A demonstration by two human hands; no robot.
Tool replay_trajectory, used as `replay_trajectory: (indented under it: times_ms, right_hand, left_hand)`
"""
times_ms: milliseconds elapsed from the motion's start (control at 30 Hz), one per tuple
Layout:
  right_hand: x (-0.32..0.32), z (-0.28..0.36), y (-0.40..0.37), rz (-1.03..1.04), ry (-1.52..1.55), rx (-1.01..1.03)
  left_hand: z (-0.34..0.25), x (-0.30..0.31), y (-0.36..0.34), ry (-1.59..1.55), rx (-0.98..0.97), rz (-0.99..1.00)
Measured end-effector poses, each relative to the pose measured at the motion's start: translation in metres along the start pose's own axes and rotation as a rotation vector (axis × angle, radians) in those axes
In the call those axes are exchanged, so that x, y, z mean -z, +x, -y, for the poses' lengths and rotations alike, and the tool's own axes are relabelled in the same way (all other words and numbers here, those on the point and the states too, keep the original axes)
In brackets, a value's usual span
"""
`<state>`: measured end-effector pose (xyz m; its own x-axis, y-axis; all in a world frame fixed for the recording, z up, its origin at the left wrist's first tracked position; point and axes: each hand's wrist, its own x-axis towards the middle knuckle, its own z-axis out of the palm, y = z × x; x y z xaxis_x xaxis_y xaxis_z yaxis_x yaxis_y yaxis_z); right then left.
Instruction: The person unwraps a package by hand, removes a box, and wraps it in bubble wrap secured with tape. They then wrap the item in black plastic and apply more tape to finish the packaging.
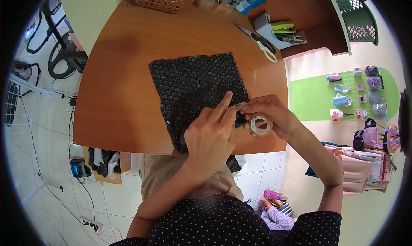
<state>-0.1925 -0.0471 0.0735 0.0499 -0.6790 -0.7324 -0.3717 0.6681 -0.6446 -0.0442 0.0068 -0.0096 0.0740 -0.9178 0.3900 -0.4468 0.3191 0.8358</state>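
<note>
A black bubble-wrap sheet point(193, 80) lies on the wooden table near its front edge. My right hand point(272, 115) is closed around a roll of clear tape point(260, 124) at the sheet's lower right corner. Between the two hands a short strip of tape point(238, 105) stretches from the roll side to my left fingertips. My left hand point(210, 136) rests over the lower right part of the sheet, index finger stretched out, the other fingers bent at the tape strip. Under my left hand the sheet's front part is hidden.
Scissors point(257, 42) with white and black handles lie at the upper right of the table point(116, 95), beside a white holder point(270, 30) with a green stapler point(283, 27). A brown woven basket point(161, 0) stands at the back. Below the front edge is a cardboard box point(124, 160).
</note>
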Motion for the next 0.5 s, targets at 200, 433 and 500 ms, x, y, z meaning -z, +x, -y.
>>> replay_trajectory:
  times_ms: [200,433,500]
  right_hand:
    - [-0.0044,-0.0006,-0.0034,-0.033,-0.114,-0.032]
    - [-0.0073,-0.0018,-0.0044,-0.047,-0.106,-0.042]
    - [-0.0090,-0.0019,-0.0055,-0.044,-0.110,-0.004]
  left_hand:
    - [0.0050,0.0016,0.0021,0.018,-0.059,0.123]
    - [0.0047,0.0036,0.0049,0.012,-0.036,0.128]
    - [0.0055,0.0035,0.0052,0.006,-0.049,0.115]
